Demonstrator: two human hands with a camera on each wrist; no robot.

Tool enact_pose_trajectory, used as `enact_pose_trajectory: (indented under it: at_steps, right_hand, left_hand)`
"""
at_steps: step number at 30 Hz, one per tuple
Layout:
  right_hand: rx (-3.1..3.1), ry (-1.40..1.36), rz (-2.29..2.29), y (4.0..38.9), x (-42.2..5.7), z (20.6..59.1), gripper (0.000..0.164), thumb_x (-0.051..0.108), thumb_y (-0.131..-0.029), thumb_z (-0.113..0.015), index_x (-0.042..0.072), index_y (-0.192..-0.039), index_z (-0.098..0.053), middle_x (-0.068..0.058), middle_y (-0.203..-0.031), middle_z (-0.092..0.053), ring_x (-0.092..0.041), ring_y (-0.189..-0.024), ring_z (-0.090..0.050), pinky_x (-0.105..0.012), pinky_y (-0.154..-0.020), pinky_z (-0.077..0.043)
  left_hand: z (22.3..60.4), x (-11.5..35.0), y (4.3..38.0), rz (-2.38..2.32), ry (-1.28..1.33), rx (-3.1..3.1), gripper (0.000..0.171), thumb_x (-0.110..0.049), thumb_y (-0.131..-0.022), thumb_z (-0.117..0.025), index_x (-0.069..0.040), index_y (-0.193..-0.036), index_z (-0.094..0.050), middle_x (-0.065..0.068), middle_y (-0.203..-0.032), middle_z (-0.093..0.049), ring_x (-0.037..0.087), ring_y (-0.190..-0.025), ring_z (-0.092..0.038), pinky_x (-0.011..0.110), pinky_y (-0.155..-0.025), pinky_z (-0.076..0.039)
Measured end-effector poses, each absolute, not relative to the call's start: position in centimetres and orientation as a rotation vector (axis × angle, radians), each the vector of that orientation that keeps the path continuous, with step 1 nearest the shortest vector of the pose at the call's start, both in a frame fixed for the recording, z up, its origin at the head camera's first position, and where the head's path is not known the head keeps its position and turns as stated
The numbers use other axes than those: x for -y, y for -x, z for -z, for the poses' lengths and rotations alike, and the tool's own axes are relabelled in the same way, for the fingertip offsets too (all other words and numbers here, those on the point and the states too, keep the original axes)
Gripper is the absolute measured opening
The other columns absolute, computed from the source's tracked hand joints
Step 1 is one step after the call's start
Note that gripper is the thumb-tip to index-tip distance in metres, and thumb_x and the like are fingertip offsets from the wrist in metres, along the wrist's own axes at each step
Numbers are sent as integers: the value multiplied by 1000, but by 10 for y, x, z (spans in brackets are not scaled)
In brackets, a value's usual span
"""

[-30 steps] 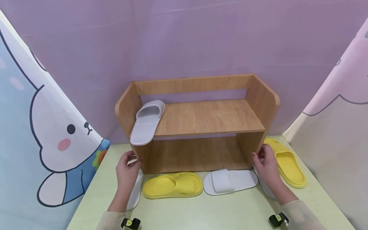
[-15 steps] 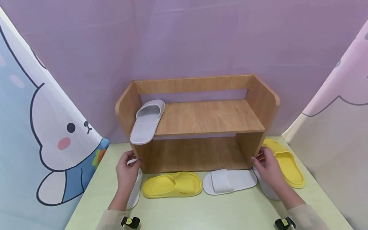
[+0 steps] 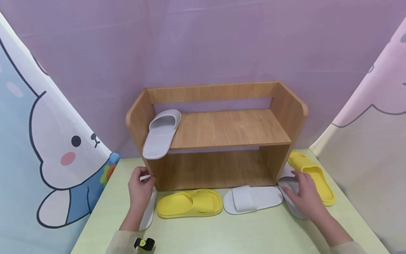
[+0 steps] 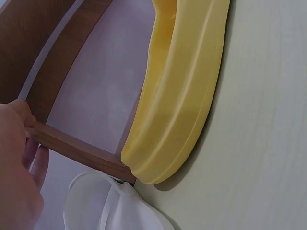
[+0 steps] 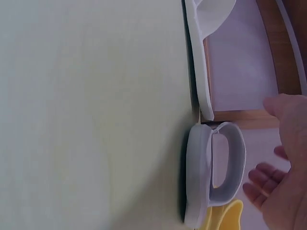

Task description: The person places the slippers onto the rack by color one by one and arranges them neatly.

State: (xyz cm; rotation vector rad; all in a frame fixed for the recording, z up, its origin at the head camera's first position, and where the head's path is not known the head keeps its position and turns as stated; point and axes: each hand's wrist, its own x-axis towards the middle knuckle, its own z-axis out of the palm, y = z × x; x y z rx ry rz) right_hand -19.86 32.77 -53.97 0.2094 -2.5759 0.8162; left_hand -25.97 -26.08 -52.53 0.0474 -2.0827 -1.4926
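A small two-tier wooden rack (image 3: 228,128) stands against the purple backdrop. My left hand (image 3: 140,192) pinches the lower front edge of its left side panel; thumb and fingers on that edge show in the left wrist view. Beneath this hand lies a partly hidden white slipper (image 3: 147,216). My right hand (image 3: 307,198) hovers apart from the rack, fingers spread and slightly bent, above a grey slipper (image 3: 287,182). In the right wrist view nothing lies between thumb and fingers, and the grey slipper (image 5: 196,179) rests on the table beside them. Another grey slipper (image 3: 158,141) sits at the upper shelf's left end.
A yellow slipper (image 3: 203,204) and a white slipper (image 3: 265,197) lie crosswise before the rack on the pale table (image 3: 222,238). Another yellow slipper (image 3: 323,188) lies to the rack's right. Printed cloth (image 3: 73,169) hangs at both sides.
My right hand has let go of the rack's right side panel and moved right and toward me, over the grey slipper. The left hand keeps its grip; the rack stays put.
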Motion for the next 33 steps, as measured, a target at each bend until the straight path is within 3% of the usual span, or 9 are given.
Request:
enact_pose_trajectory:
  at_steps: [6, 23, 33]
  right_hand:
    - [2613, -74, -811, 190, -334, 546, 89, 22, -88, -93, -16, -151, -43, -40, -130, -51, -58, -119, -48, -71, -90, -45]
    - [2962, 155, -712, 174, -343, 551, 123, 53, -86, -92, -24, -156, -27, -54, -132, -40, -70, -119, -46, -80, -97, -46]
    - [2960, 132, -660, 170, -344, 554, 118, 52, -81, -96, -27, -144, -36, -52, -125, -42, -69, -115, -47, -74, -91, -48]
  left_hand:
    - [527, 261, 263, 1483, -51, 2085, 26, 13, -90, -75, 0, -111, -66, 10, -110, -68, 13, -98, -68, 13, -79, -61]
    - [524, 261, 264, 1508, -63, 2097, 27, 14, -89, -75, 0, -110, -64, 10, -108, -65, 14, -97, -67, 14, -80, -61]
    - [522, 261, 264, 1512, -64, 2123, 26, 13, -90, -74, 0, -110, -63, 11, -111, -65, 14, -98, -67, 14, -79, -61]
